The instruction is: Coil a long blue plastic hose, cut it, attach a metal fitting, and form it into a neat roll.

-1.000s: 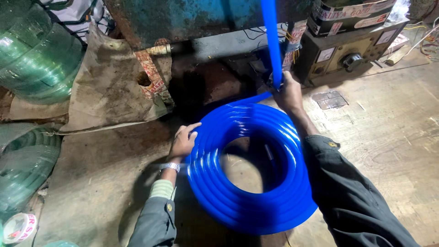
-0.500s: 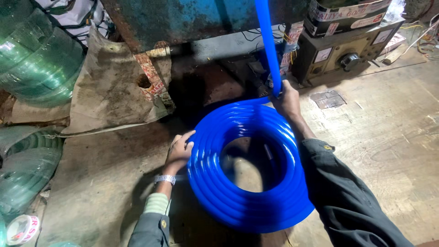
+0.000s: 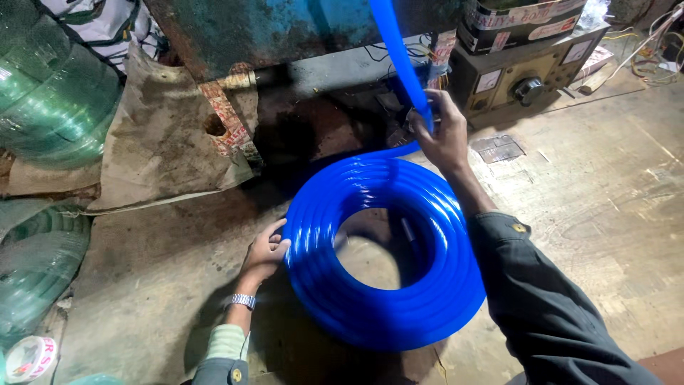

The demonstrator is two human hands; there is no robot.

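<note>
A coil of bright blue hose [image 3: 388,285] lies on the dusty floor in the middle of the head view. My left hand [image 3: 266,251] presses against the coil's left outer edge; a metal watch is on that wrist. My right hand [image 3: 440,132] is closed around the free run of blue hose [image 3: 397,60], which rises from the coil's far side up and out of the top of the frame. Dark sleeves cover both my arms.
A rusty blue machine [image 3: 285,32] stands behind the coil. Green translucent hose coils [image 3: 53,93] are stacked at the left, with stained sacking [image 3: 160,135] beside them. A box with a dial knob [image 3: 527,78] sits at the back right. A tape roll [image 3: 30,356] lies at bottom left.
My right hand has slid up and back along the rising hose. My left hand has kept to the coil's left edge, and the coil has stayed in place.
</note>
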